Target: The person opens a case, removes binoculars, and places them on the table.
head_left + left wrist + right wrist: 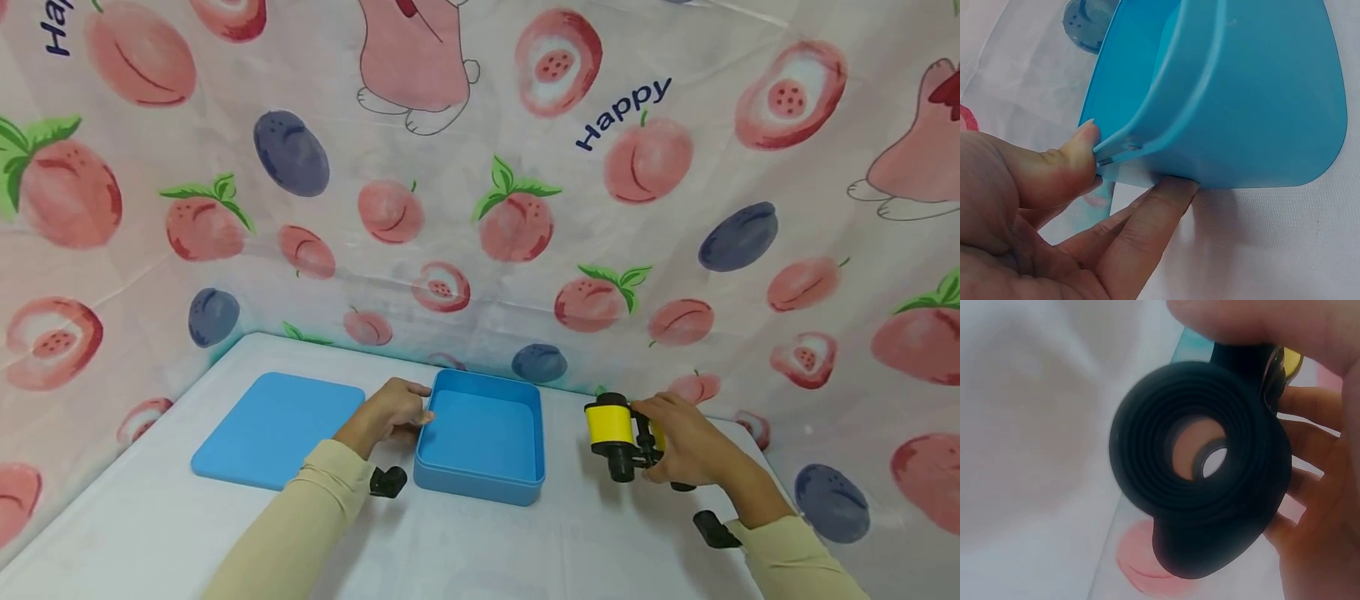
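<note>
An open blue box (487,492) stands on the white table, and its inside shows bare. My left hand (392,410) pinches the box's left wall; in the left wrist view the thumb (1072,159) lies over the rim and the fingers press the outer side. To the right of the box, my right hand (686,437) grips yellow and black binoculars (611,423) just above the table. Close up in the right wrist view is a black eyepiece of the binoculars (1194,447), with fingers wrapped along the far side.
A flat blue lid (277,429) lies on the table left of the box. Behind the white table (480,550) hangs a fruit-printed cloth (450,208), which also runs along the left and right sides. Each wrist carries a small black camera (387,482).
</note>
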### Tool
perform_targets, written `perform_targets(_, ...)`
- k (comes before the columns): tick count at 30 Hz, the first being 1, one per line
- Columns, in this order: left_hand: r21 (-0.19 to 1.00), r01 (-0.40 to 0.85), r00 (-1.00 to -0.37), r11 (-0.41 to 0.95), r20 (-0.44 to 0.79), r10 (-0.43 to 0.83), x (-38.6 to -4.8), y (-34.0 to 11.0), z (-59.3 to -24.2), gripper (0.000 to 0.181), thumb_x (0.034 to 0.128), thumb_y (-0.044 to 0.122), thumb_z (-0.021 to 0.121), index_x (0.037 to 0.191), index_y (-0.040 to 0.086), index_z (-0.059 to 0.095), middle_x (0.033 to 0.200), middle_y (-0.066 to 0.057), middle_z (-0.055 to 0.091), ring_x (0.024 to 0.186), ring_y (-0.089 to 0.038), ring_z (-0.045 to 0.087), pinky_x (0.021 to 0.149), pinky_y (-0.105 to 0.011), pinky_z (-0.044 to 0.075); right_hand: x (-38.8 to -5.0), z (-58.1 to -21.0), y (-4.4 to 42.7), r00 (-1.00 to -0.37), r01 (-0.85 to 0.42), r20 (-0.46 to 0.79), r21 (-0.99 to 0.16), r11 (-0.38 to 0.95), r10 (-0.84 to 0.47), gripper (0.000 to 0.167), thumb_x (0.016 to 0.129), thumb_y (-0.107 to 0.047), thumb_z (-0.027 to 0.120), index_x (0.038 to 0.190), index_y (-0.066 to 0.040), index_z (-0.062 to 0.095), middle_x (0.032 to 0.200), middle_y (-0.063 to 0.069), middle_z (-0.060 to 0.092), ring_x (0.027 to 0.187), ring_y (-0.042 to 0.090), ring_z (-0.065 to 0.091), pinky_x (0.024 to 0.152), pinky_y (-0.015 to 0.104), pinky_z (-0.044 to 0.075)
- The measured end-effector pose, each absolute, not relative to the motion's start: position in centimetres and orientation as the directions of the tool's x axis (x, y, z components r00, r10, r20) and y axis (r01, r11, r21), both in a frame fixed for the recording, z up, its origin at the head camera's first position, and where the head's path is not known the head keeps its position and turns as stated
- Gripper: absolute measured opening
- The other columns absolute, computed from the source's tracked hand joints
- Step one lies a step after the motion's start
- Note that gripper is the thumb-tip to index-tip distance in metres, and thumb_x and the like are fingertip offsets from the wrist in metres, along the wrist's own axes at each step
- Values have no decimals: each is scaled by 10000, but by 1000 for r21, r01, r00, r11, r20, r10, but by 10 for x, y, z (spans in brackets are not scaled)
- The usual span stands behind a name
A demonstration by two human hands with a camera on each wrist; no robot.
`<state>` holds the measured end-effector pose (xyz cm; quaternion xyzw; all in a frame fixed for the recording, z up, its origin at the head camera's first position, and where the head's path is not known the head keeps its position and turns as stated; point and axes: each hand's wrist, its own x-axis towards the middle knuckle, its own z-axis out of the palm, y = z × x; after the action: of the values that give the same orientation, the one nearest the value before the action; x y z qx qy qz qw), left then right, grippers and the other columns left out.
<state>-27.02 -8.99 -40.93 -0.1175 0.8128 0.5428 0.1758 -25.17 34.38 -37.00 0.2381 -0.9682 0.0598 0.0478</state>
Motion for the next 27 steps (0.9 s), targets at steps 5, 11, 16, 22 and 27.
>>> perform_targets(5,840,-390,-907,376,-421,-2,-271,-89,-410,526,1005,26,638,1518,39,525,1481,-305,550,1121,-295,677,951,-500,614,-251,-374,344,-883,-466,113,-108,878,-455,937,588,-313,994,1391,-13,613,1261,108,664,1123,288,559,969,587,565)
perform_targets(11,839,-394,-907,376,-422,-9,-273,-89,-412,526,1005,27,637,1519,41,526,1492,-297,545,1168,-310,675,981,-494,602,-251,-379,344,-879,-474,112,-108,874,-463,941,588,-306,991,1398,-14,611,1250,104,659,1119,287,558,966,590,568)
perform_targets(16,829,-400,-903,390,-429,-15,-273,-90,-410,526,1004,45,650,1517,52,534,1469,-286,570,1106,-287,681,955,-486,615,-251,-381,343,-890,-455,100,-110,884,-445,937,595,-283,990,1408,-21,604,1292,136,653,1160,329,556,982,626,555)
perform_targets(22,830,-400,-904,389,-427,-18,-272,-93,-405,523,1010,45,639,1521,58,529,1439,-288,588,1077,-286,678,949,-488,618,-250,-386,339,-890,-455,82,-126,882,-448,924,601,-276,985,1401,-15,602,1333,155,644,1199,362,559,1012,648,535)
perform_targets(27,834,-400,-902,379,-432,-1,-269,-92,-407,525,1010,41,637,1523,60,527,1447,-292,584,1087,-283,674,948,-485,619,-250,-387,341,-894,-448,52,-106,888,-445,937,599,-295,988,1407,-22,598,1350,156,637,1209,364,561,1018,642,535)
